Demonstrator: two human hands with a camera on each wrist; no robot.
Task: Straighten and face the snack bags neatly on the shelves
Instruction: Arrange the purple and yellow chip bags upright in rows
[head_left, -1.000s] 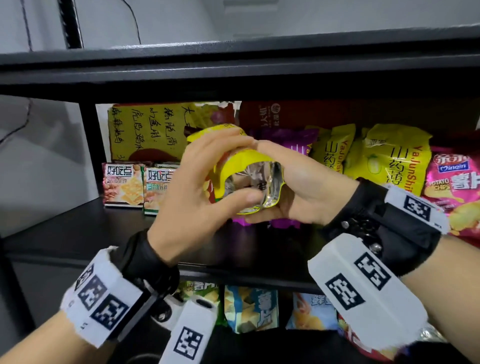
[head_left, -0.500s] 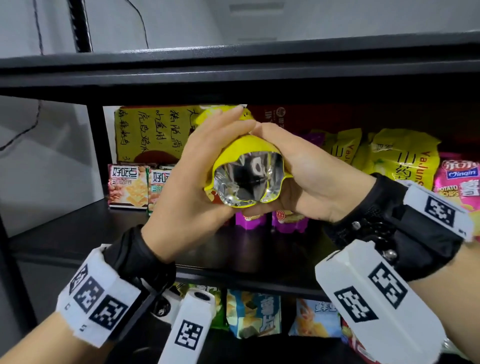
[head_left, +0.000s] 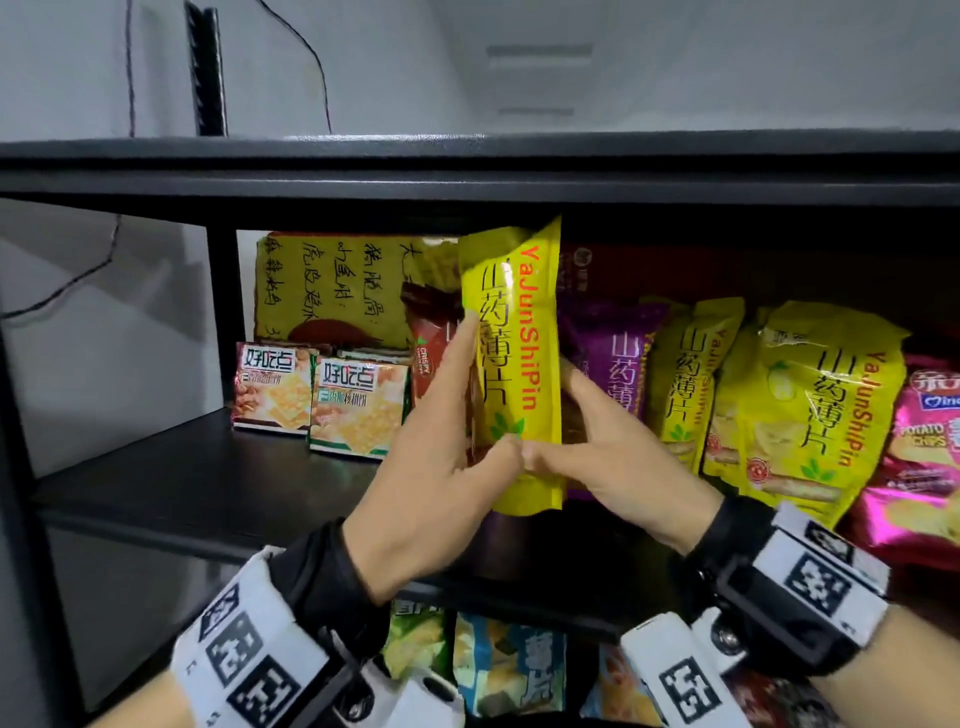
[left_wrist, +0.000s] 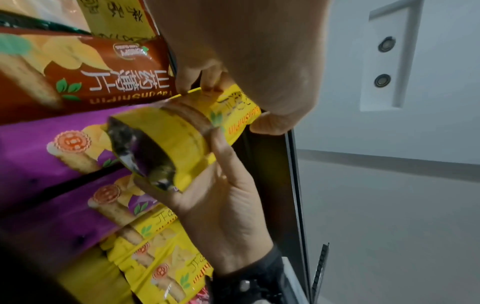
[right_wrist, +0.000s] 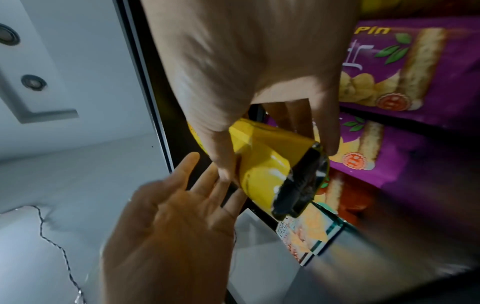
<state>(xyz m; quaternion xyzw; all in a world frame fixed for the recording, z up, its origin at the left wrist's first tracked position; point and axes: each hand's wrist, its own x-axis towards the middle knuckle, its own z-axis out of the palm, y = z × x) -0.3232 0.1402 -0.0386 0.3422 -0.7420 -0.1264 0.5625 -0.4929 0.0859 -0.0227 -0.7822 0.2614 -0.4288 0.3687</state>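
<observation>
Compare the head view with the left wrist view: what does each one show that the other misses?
Only the head view shows the two small cracker boxes, the pink potato chip bag and the printed front of the tall yellow snack bag.

Only the left wrist view shows that bag's silvery folded bottom and the white wall with two round fittings.

Both show the left hand and right hand on the yellow bag, beside the purple bags.
</observation>
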